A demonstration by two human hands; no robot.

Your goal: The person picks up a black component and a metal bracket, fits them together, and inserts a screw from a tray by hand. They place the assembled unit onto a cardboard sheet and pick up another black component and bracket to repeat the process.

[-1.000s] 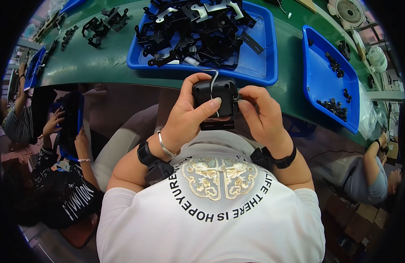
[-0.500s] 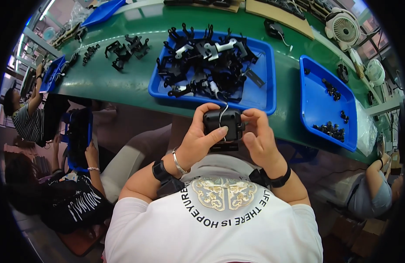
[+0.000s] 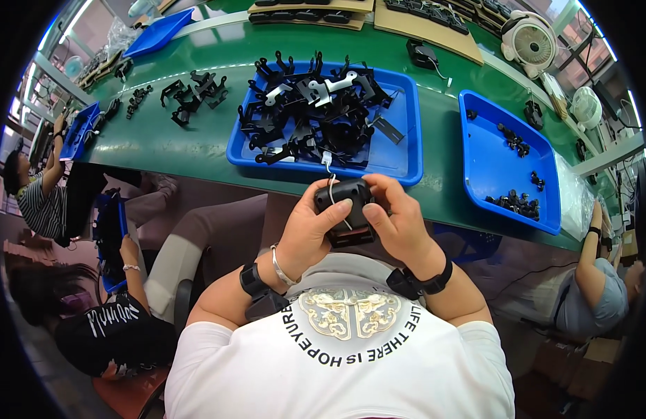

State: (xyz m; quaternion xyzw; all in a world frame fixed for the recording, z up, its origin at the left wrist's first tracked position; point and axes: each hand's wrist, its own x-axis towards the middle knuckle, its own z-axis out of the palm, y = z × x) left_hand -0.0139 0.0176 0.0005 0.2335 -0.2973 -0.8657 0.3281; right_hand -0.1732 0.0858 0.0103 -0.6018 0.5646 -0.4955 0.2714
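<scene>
The first risk I see is with the white cable [image 3: 331,187]: it runs across the face of the black housing [image 3: 352,190], and my left thumb presses close beside or on it. If I squeeze or turn the housing with the cable caught, I could pinch it or strain it where it joins. The cable's pale connector [image 3: 326,158] reaches to the near edge of the blue tray [image 3: 418,150], so it could snag among the black brackets [image 3: 316,122] if I pull back sharply. The housing itself is up in the air, just off the near edge of the tabletop [image 3: 204,150], over my lap; a loose grip on its smooth shell could let it drop there or to the floor.

My left hand [image 3: 303,227] is closed round the housing's left side, thumb flat over the face, fingers behind. My right hand [image 3: 401,227] is partly curled at the right side, thumb bent in near the edge and fingers arched over the far corner; I cannot tell whether it truly grips or only touches, or whether something small sits between its fingertips. Both elbows are bent outward, forearms angling in to meet in front of my chest, wrists raised clear of any support.
</scene>
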